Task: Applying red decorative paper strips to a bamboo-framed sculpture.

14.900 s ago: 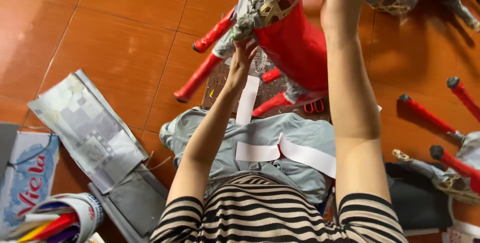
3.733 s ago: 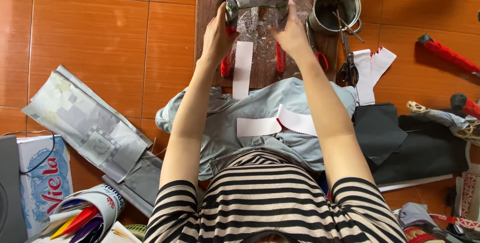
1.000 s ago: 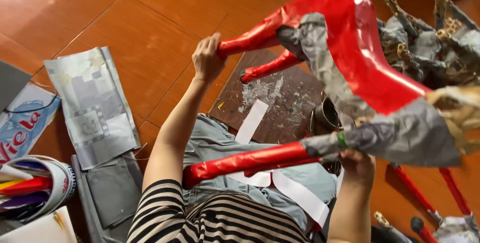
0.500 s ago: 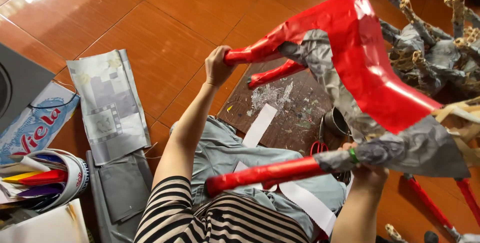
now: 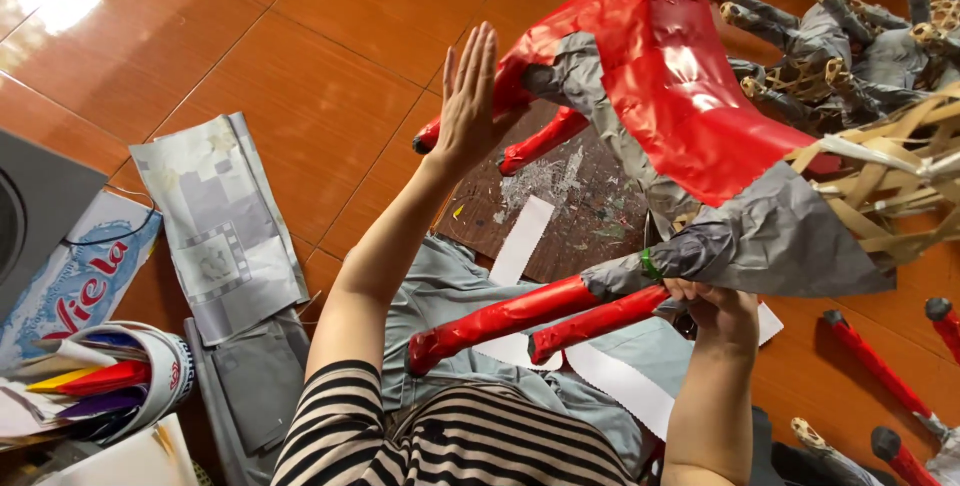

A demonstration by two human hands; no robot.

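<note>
I hold a large paper-covered frame figure (image 5: pixel 680 96), partly wrapped in glossy red foil and partly in grey newsprint, tilted above my lap. My left hand (image 5: pixel 470 96) is flat and spread, fingers up, pressing against a red leg near the figure's body. My right hand (image 5: pixel 720 311) grips the figure from below where two red legs (image 5: pixel 520 316) join the grey paper. The bare wicker frame (image 5: pixel 880 156) shows at the right.
A dark paint-stained board (image 5: pixel 570 196) with white paper strips (image 5: pixel 520 241) lies on the orange tiled floor. Folded newspaper (image 5: pixel 220 226) and a tub of coloured paper rolls (image 5: pixel 110 386) are at the left. More red-legged figures (image 5: pixel 890 366) lie at the right.
My left hand has let go of the red leg and now presses flat against it. The figure has tilted a little, bringing the near legs closer to me.
</note>
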